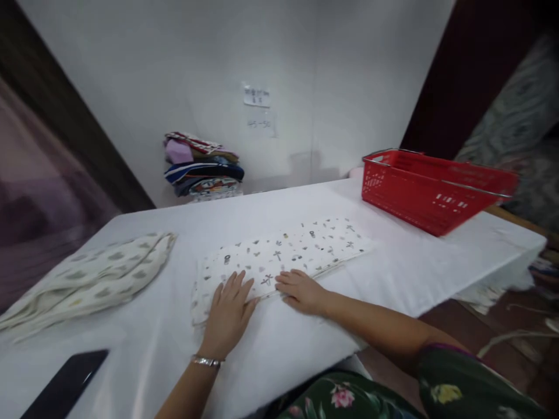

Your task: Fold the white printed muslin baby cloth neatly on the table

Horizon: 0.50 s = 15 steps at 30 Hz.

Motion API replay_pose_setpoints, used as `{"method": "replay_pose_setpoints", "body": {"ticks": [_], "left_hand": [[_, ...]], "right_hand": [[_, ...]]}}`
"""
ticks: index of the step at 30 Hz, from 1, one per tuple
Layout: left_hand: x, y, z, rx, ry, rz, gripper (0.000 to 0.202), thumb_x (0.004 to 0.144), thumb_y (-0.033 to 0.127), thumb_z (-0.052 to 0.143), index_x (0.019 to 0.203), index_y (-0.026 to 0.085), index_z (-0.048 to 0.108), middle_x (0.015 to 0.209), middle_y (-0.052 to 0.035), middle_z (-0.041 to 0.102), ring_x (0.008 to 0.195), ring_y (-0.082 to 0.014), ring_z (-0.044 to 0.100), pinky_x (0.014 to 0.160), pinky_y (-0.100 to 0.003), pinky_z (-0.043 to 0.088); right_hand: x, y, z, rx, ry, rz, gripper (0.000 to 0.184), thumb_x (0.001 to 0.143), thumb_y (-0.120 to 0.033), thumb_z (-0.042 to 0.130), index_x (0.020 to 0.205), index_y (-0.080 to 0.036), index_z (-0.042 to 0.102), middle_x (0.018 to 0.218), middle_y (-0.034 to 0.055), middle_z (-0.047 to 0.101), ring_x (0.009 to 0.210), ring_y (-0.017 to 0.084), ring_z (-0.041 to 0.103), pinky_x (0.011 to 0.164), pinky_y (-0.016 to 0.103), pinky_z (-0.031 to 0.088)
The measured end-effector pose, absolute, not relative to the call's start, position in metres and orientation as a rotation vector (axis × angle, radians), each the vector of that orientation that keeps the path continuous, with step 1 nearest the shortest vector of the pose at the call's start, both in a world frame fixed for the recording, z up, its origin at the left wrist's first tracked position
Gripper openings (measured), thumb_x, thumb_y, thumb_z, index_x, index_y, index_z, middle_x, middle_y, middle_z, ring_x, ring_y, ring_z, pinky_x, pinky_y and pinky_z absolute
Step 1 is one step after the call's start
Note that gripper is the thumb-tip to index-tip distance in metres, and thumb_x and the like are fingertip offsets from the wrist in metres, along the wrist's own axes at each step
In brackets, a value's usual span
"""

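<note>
A long folded white cloth (288, 250) with small printed palm trees and other motifs lies flat across the table in front of me. My left hand (229, 311) rests on its near left part, fingers stretched out and palm down, a silver bracelet at the wrist. Flat on the near edge, around the middle of the cloth, lies my right hand (303, 292), its fingers extended to the left. Neither hand grips the fabric. To the left sits a second, loosely bunched cream cloth (109, 273) with grey-green heart-like prints.
A red plastic basket (432, 192) with metal handles stands at the table's right. Folded textiles (203, 166) are piled at the back left by the wall. A dark phone (65, 384) lies at the front left of the white-covered table (305, 343). Paper signs (257, 97) hang behind.
</note>
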<state>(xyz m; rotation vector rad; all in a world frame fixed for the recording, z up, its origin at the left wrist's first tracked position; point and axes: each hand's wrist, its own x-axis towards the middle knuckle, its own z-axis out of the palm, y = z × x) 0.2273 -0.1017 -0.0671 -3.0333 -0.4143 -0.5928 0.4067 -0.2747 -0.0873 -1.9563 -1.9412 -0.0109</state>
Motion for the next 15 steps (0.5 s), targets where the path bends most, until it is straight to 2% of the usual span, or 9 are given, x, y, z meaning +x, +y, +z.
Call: {"method": "replay_pose_setpoints", "body": {"ticks": [3,9,15], "left_hand": [[0.233,-0.101,-0.084,-3.011,-0.444,-0.435,0.055,0.085,0.051,0.036,0.128,0.018,0.047,0.140,-0.0112,0.039,0.130,-0.0303,0.031,0.102,-0.052,0.028],[0.230,-0.096,-0.093,-2.997,-0.466,-0.372,0.062,0.083,0.054,0.032,0.133,0.018,0.042,0.142,-0.0091,0.036,0.132,-0.0284,0.028,0.105,-0.049,0.023],[0.232,-0.099,-0.091,-2.979,-0.476,-0.360,0.063,0.083,0.052,0.030,0.133,0.016,0.042,0.141,-0.0100,0.038,0.131,-0.0283,0.030,0.105,-0.048,0.022]], "right_hand": [[0.416,-0.287,-0.079,-1.953,-1.943,-0.015,0.042,0.090,-0.034,0.042,0.129,-0.018,0.045,0.134,0.0069,0.046,0.128,0.017,0.031,0.107,0.037,0.017],[0.484,-0.358,-0.067,-2.271,-1.643,-0.065,0.037,0.089,-0.033,0.043,0.123,-0.021,0.052,0.131,0.0091,0.049,0.125,0.020,0.038,0.106,0.036,0.019],[0.565,-0.447,-0.068,-2.613,-1.212,-0.168,0.039,0.087,-0.032,0.045,0.124,-0.021,0.052,0.137,0.0108,0.043,0.129,0.028,0.031,0.103,0.053,0.022]]}}
